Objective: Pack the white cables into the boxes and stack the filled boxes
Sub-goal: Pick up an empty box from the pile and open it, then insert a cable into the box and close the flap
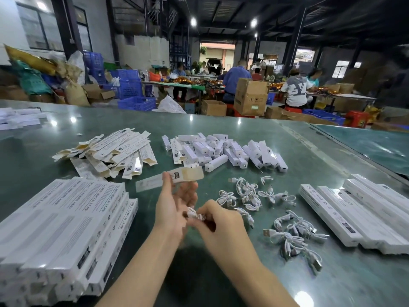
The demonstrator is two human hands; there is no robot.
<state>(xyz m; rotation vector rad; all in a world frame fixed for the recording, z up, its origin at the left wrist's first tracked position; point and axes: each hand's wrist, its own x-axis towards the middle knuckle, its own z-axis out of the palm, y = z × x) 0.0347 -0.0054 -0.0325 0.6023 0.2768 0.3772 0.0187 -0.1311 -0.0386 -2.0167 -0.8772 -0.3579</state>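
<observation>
White filled boxes (64,220) are stacked at the left edge of the green table (221,134), and the outer rows lean a little toward the table edge. A slip is possible there if another box is put on top without alignment. Behind them, a loose heap of flat unfolded boxes (110,151) is lying, well apart from the hands.

Near the centre, 1 open box (188,175) is held up by the left hand (174,202); the thumb and the fingers are curled around its lower part, and the open end is pointed to the right. Just below it, a coiled white cable (195,214) is pinched by the fingers of the right hand (219,222), close against the left palm. The picture is blurred here, so how firm the pinch is cannot be told. It is judged that the coil could spring open before it is pushed in, and then a plug could catch on the box flap.

To the right, loose cables (254,196) are spread on the table, some touching each other, so 2 could be lifted together by tangling. More long white boxes (358,216) are laid at the far right.
</observation>
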